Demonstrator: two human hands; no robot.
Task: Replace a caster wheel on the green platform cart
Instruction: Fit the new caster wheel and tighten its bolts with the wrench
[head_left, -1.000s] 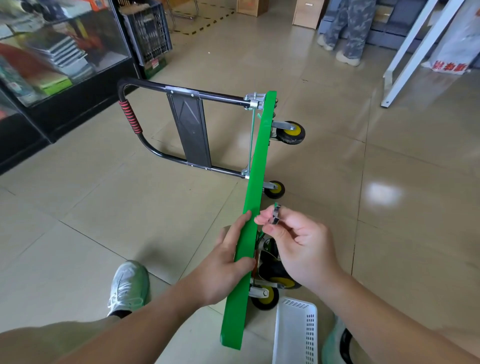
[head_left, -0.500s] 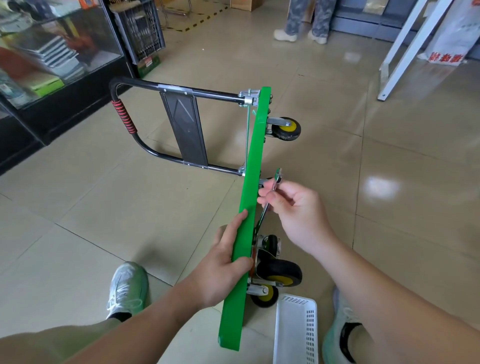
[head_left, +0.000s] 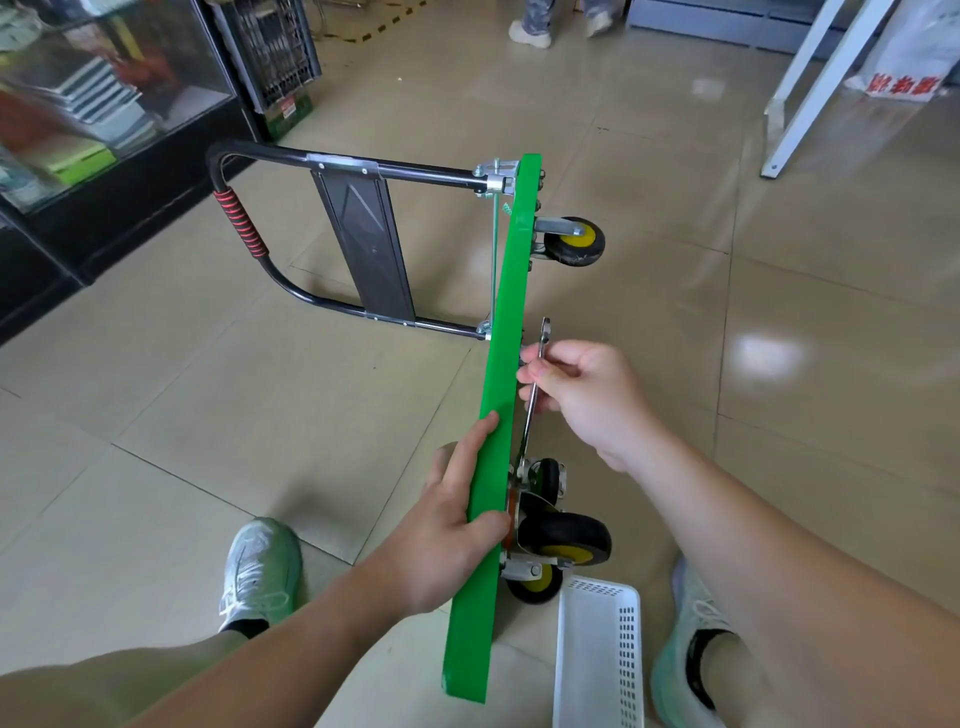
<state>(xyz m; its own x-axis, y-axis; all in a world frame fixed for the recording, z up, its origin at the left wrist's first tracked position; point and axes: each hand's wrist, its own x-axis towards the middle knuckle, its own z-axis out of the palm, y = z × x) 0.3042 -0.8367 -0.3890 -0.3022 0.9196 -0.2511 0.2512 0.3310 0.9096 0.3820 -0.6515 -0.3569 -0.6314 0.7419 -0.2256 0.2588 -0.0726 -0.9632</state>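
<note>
**Two hands, one cart, one wrench**

The green cart (head_left: 511, 374) stands on its long edge on the floor (head_left: 260, 395). Its black handle (head_left: 291, 228) sticks out to the left.

The left hand (head_left: 452, 525) grips the top edge of the cart. The thumb is on the wheel side and the fingers are bent over the other side.

The right hand (head_left: 587, 395) is just past the left hand, on the wheel side. Its fingers are curled tight around one thin silver wrench (head_left: 535, 384). The wrench points down to the wheel bracket close to the left hand's thumb.

I can count four wheels, all black with yellow middles. Three are bunched under the hands: a big one (head_left: 566, 540), a small one (head_left: 535, 582) below it, and one (head_left: 548, 478) seen edge-on. The fourth wheel (head_left: 574, 241) is far past the right hand.

One white basket (head_left: 597, 654) sits on the floor under the right arm. Two pale shoes (head_left: 260, 571) show.
</note>
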